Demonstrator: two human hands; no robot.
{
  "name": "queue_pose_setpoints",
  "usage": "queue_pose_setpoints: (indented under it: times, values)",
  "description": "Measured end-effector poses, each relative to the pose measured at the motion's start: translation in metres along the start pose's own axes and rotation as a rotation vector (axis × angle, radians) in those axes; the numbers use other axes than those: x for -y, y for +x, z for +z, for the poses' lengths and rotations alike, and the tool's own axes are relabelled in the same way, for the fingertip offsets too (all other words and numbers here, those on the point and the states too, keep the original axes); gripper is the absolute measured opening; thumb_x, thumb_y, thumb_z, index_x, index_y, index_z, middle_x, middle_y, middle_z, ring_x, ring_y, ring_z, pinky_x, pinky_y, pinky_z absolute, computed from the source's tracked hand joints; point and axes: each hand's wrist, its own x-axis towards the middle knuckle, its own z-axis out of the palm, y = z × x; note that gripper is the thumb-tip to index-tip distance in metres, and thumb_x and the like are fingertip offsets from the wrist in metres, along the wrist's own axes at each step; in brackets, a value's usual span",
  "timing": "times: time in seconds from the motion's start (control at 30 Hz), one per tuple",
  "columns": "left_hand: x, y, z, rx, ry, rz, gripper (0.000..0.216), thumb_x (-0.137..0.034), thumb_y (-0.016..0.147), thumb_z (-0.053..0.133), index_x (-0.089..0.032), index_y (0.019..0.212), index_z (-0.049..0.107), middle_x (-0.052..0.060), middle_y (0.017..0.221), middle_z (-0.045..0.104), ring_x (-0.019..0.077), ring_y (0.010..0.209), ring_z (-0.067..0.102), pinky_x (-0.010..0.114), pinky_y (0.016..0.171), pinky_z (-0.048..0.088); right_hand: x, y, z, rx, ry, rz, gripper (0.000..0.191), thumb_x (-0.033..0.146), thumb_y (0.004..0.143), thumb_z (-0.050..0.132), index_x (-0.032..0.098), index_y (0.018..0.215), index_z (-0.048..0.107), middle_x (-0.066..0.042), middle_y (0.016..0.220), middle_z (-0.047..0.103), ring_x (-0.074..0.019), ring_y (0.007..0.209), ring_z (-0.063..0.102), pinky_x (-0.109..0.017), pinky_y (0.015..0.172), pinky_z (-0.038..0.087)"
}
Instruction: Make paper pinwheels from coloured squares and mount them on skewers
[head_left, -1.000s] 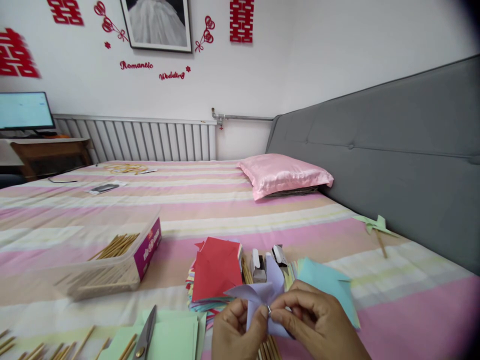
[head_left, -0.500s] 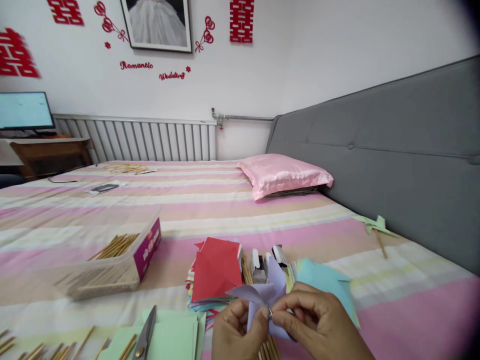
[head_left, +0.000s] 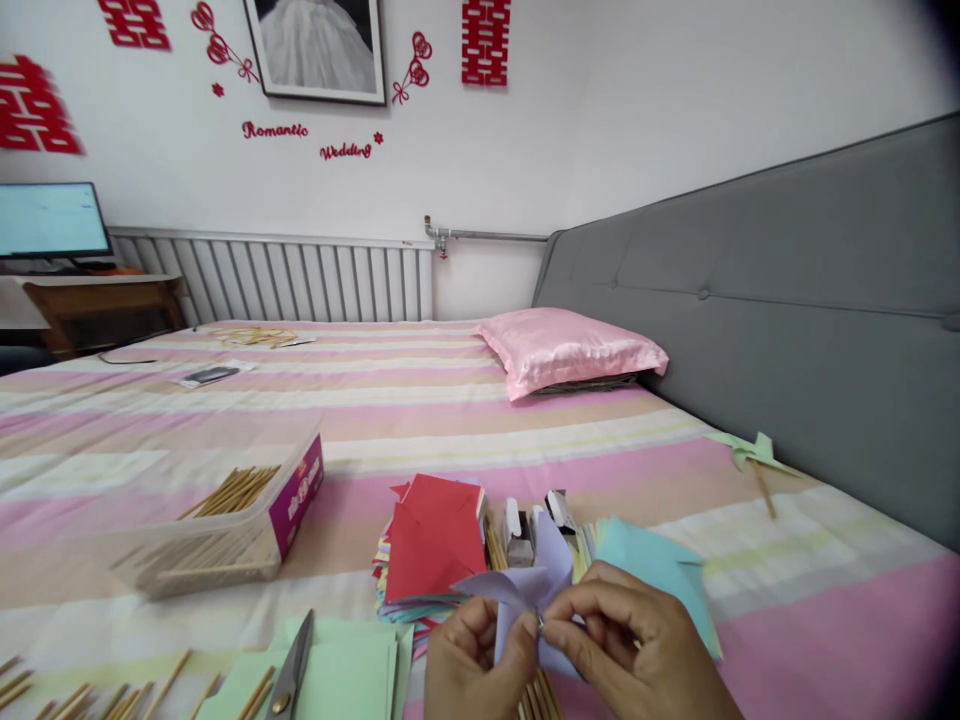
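Note:
A folded lavender paper pinwheel (head_left: 536, 580) is held low in the middle of the view, just above the striped bed. My left hand (head_left: 469, 665) pinches its lower left side. My right hand (head_left: 637, 655) pinches its centre, where a small metal pin shows between the fingertips. Under the hands lie wooden sticks (head_left: 536, 698). Right behind the pinwheel sits a stack of coloured paper squares topped with red (head_left: 433, 545), and a light blue sheet (head_left: 656, 565) lies to the right.
A clear box of wooden sticks (head_left: 225, 530) stands at the left. Scissors (head_left: 292, 665) rest on green paper (head_left: 352, 675); loose sticks (head_left: 90, 695) lie bottom left. Small staplers (head_left: 534, 520) sit behind the stack. A pink pillow (head_left: 570, 350) and a green pinwheel (head_left: 750, 455) lie by the grey headboard (head_left: 787, 300).
Both hands have stayed on the lavender pinwheel with only tiny finger movements; the view has shifted very slightly.

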Motion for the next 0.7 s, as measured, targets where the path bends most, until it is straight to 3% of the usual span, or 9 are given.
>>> queue_pose_setpoints:
  times: [0.3, 0.47, 0.53, 0.63, 0.7]
  values:
    - [-0.0007, 0.0017, -0.0057, 0.082, 0.012, -0.056, 0.028, -0.034, 0.049, 0.077, -0.010, 0.054, 0.065, 0.000, 0.045, 0.060, 0.0077, 0.042, 0.047, 0.017, 0.043, 0.038, 0.0002, 0.0004, 0.0010, -0.005, -0.034, -0.067, 0.019, 0.033, 0.076, 0.055, 0.021, 0.065, 0.065, 0.000, 0.059, 0.052, -0.0119, 0.051, 0.049, -0.019, 0.046, 0.040]
    - [-0.0022, -0.0013, 0.0008, -0.007, -0.008, 0.032, 0.029, -0.035, 0.045, 0.079, -0.011, 0.047, 0.063, -0.003, 0.039, 0.055, 0.0058, 0.039, 0.042, 0.016, 0.041, 0.036, -0.0005, -0.0011, 0.0011, -0.039, -0.054, -0.063, 0.017, 0.030, 0.075, 0.055, 0.020, 0.063, 0.061, 0.002, 0.057, 0.050, -0.0113, 0.048, 0.048, -0.019, 0.043, 0.039]
    - [-0.0015, -0.0017, 0.0022, -0.020, -0.013, 0.032, 0.029, -0.034, 0.044, 0.079, -0.011, 0.045, 0.061, -0.004, 0.038, 0.053, 0.0055, 0.038, 0.042, 0.016, 0.040, 0.036, -0.0035, -0.0016, 0.0019, -0.140, -0.101, -0.058, 0.010, 0.031, 0.069, 0.061, 0.021, 0.067, 0.058, 0.002, 0.059, 0.052, -0.0124, 0.050, 0.049, -0.021, 0.046, 0.042]
    - [0.0005, -0.0012, 0.0017, -0.013, -0.020, 0.029, 0.027, -0.034, 0.044, 0.079, -0.012, 0.047, 0.064, -0.002, 0.040, 0.057, 0.0065, 0.039, 0.045, 0.016, 0.042, 0.039, -0.0067, -0.0009, 0.0031, -0.292, -0.094, -0.011, 0.039, 0.032, 0.059, 0.068, 0.021, 0.093, 0.053, -0.003, 0.083, 0.061, -0.0201, 0.075, 0.058, -0.030, 0.067, 0.048]
    - [0.0019, -0.0006, 0.0005, 0.005, -0.027, 0.021, 0.026, -0.033, 0.044, 0.080, -0.012, 0.050, 0.066, 0.000, 0.043, 0.062, 0.0082, 0.041, 0.050, 0.017, 0.044, 0.041, -0.0052, 0.0004, 0.0029, -0.221, 0.019, 0.037, 0.052, 0.031, 0.062, 0.066, 0.020, 0.109, 0.047, -0.008, 0.100, 0.061, -0.0240, 0.093, 0.057, -0.034, 0.079, 0.046]
